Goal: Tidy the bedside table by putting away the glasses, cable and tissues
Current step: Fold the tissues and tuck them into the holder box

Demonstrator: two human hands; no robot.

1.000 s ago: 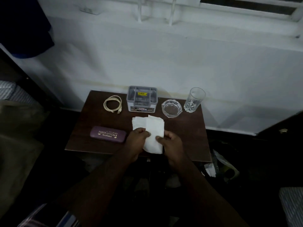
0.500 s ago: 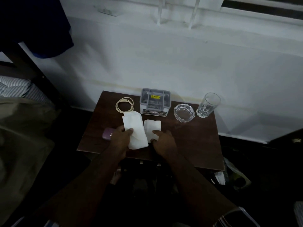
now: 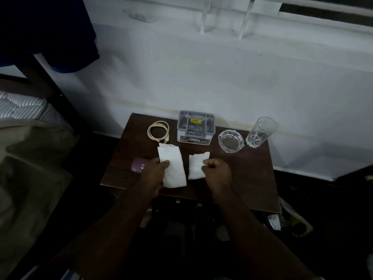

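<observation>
Both hands are low in the middle of the frame, over the front part of the dark wooden table (image 3: 250, 174). The left hand (image 3: 154, 174) pinches the larger white tissue (image 3: 172, 166) between thumb and fingers at its left edge; this tissue lies long and slightly tilted, and its lower end reaches close to the front edge of the table. The right hand (image 3: 217, 172) has its fingers curled at the right edge of the smaller tissue (image 3: 196, 165), and it seems to grip this edge (the dim light makes the contact hard to judge). The two tissues are just beside each other with a narrow strip of table between them.

Left of the left hand, the purple glasses case (image 3: 138, 166) lies on the table, mostly hidden behind the hand. Above the larger tissue, near the back of the table, the cream cable (image 3: 158, 131) lies in a coil. To its right stands the grey organizer box (image 3: 195, 126) with a yellow label inside. Further right there are a clear glass ashtray (image 3: 231, 140) and then a tall drinking glass (image 3: 260, 131), near the right back corner.

A white wall (image 3: 222, 77) fills the upper part of the frame, and a bed with striped bedding (image 3: 24, 106) is at the left.
</observation>
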